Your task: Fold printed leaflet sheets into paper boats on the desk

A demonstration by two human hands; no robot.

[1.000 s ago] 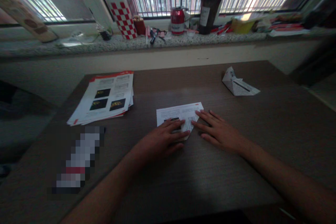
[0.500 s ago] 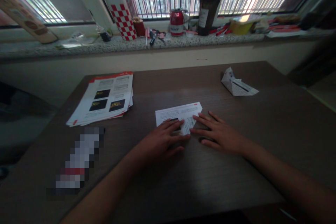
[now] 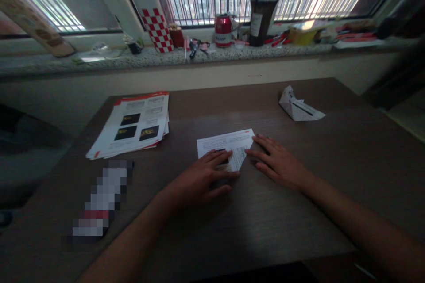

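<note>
A folded sheet of printed paper [image 3: 224, 140] lies flat on the brown table, its right side slanting inward toward me. My left hand [image 3: 207, 174] rests open on the paper's lower left part, fingers spread, covering some of the print and a dark picture. Along the slanted right edge is my right hand [image 3: 280, 161], open, with its fingertips at that edge and near the upper right corner. Neither hand grips anything. Farther back on the right stands a folded paper shape [image 3: 299, 108] with an upright point.
A stack of printed sheets [image 3: 142, 117] lies at the table's back left, with a blurred-out object [image 3: 102, 201] in front of it. On the granite windowsill stand a checkered bottle [image 3: 156, 26], a red can [image 3: 223, 31], a dark cup [image 3: 261, 20] and small clutter.
My right hand has shifted slightly to the right and its fingers have drawn closer together. At the paper's upper right, the corner looks more folded in. My left hand stays in place.
</note>
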